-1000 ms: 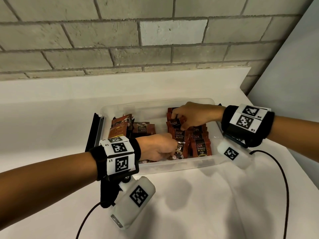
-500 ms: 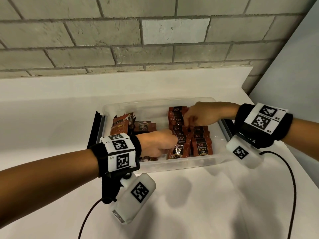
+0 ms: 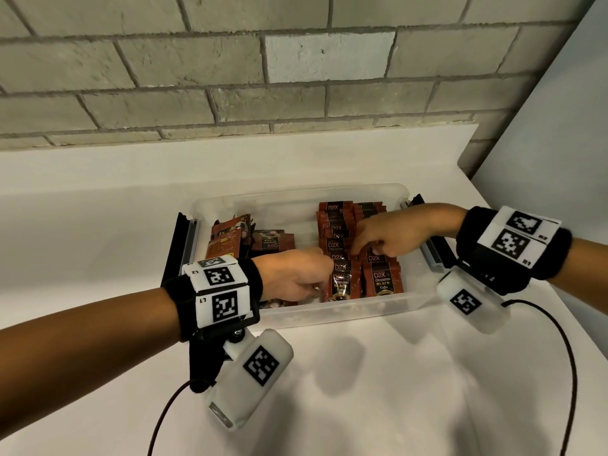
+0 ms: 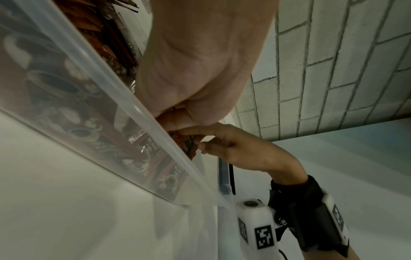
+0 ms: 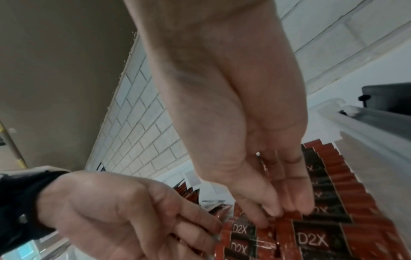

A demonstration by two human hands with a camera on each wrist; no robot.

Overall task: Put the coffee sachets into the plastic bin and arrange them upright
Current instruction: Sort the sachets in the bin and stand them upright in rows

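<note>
A clear plastic bin (image 3: 296,196) sits on the white counter. Red and black D2X coffee sachets (image 3: 381,284) stand upright in two rows in its right half. Loose sachets (image 3: 271,242) lie tilted in the left half. My left hand (image 3: 317,284) reaches in from the near left, and its curled fingers grip the front sachets of the left row (image 3: 342,286). In the right wrist view the left hand (image 5: 213,227) touches those sachets' edge. My right hand (image 3: 358,250) comes in from the right. In the left wrist view the right hand (image 4: 198,140) pinches a sachet top (image 4: 189,146) with thumb and forefinger.
Black latch handles stick out at the bin's left end (image 3: 177,245) and right end (image 3: 427,251). A brick wall (image 3: 296,77) rises behind the counter and a grey wall (image 3: 559,110) closes the right side. Black cables (image 3: 572,373) trail from both wrist cameras over the white counter.
My right hand moved from the back of the left row toward the front with a sachet, now down among the standing ones. The left hand stayed at the row's front.
</note>
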